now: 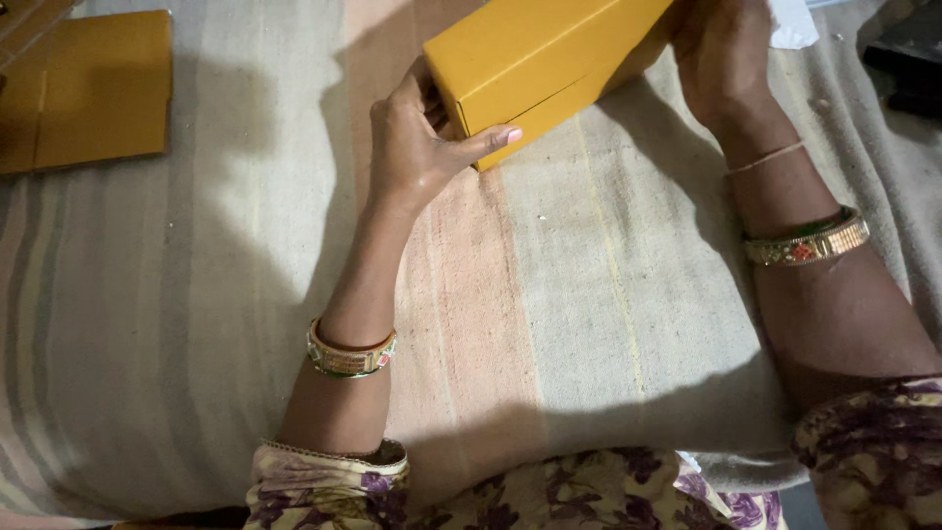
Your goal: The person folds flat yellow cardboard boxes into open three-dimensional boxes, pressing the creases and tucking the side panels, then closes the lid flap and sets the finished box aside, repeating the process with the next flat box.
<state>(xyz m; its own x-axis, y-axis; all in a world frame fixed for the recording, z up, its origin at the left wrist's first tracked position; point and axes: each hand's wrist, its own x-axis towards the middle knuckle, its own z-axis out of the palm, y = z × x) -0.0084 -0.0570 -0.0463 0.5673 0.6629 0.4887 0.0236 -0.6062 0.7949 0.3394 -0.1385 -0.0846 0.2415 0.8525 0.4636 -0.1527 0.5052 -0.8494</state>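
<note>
Gripping near end of yellow cardboard box (535, 59), tilted above striped cloth (549, 294): left hand (417, 137) fingers clamped; right hand (721, 59) closed on far end. Judged light, stiff, crushable; best held at ends.
</note>
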